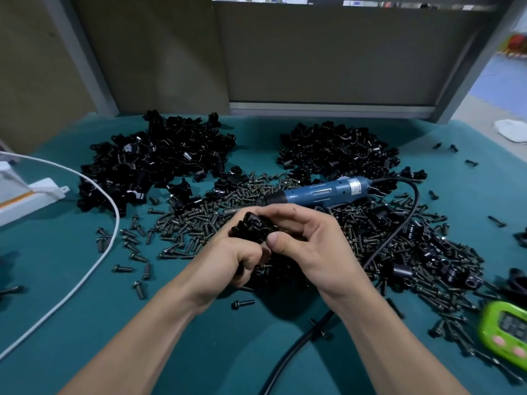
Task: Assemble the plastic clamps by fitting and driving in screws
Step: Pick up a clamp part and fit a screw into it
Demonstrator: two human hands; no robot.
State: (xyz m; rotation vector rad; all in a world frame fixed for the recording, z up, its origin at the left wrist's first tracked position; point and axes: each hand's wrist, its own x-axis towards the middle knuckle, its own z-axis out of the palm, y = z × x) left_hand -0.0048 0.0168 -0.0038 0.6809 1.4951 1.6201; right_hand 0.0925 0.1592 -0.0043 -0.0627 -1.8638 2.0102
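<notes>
We judge much is left: our left hand (228, 260) and right hand (308, 243) both close their grip on one black plastic clamp (253, 226) above the teal counter (199, 352), the blue electric screwdriver (313, 192) lying unused beside heaps of black clamp parts (159, 161).

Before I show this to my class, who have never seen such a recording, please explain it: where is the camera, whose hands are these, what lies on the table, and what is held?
No machine here: a person works with bare hands. The single picture comes from a camera worn on the head, looking down. The left hand and right hand together grip a black plastic clamp. On the teal table lie a left heap and a right heap of black clamp parts, loose screws, a blue electric screwdriver with its black cord, a white cable and a green timer.
</notes>
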